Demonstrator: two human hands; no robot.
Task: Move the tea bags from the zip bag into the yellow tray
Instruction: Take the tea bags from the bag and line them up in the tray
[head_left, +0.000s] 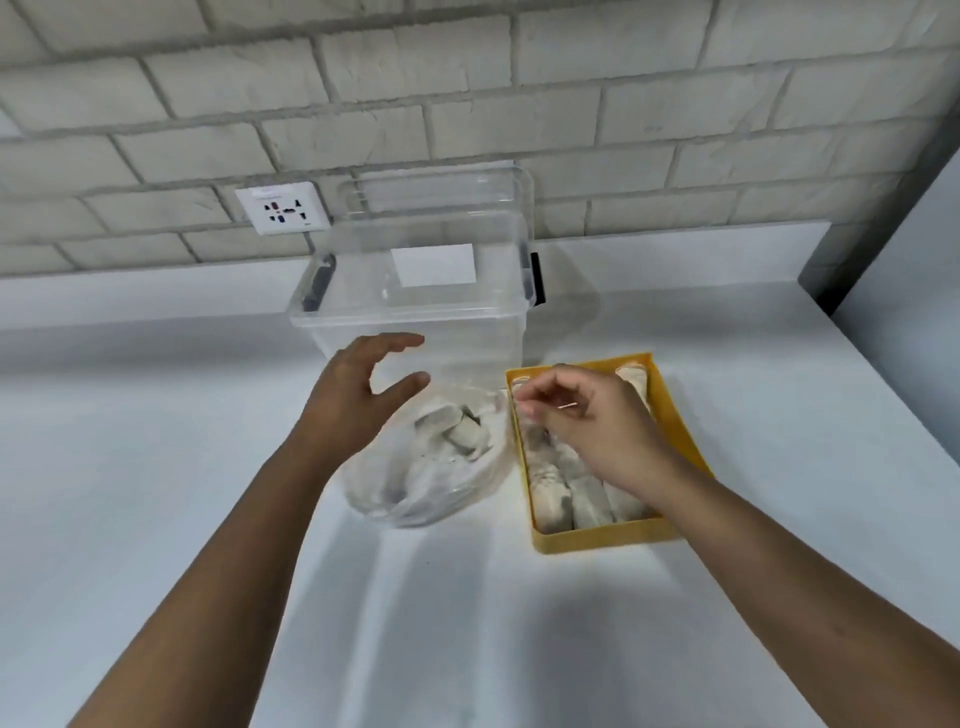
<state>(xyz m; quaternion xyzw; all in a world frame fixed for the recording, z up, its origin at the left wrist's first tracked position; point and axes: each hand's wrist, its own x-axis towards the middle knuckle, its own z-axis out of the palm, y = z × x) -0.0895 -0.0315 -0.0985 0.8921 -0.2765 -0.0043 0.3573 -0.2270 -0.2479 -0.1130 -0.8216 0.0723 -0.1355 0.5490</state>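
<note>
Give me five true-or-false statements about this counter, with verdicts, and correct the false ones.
1. The yellow tray already holds tea bags. True.
2. The zip bag is empty. False: tea bags show inside it.
3. The left hand is open, fingers spread. True.
4. The zip bag lies right of the yellow tray. False: it lies left of it.
5. The right hand is inside the clear box. False: it is over the yellow tray.

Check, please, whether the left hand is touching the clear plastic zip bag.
Cannot tell: the head view shows the left hand overlapping the edge of the clear plastic zip bag, with neither contact nor gap plain.
</note>
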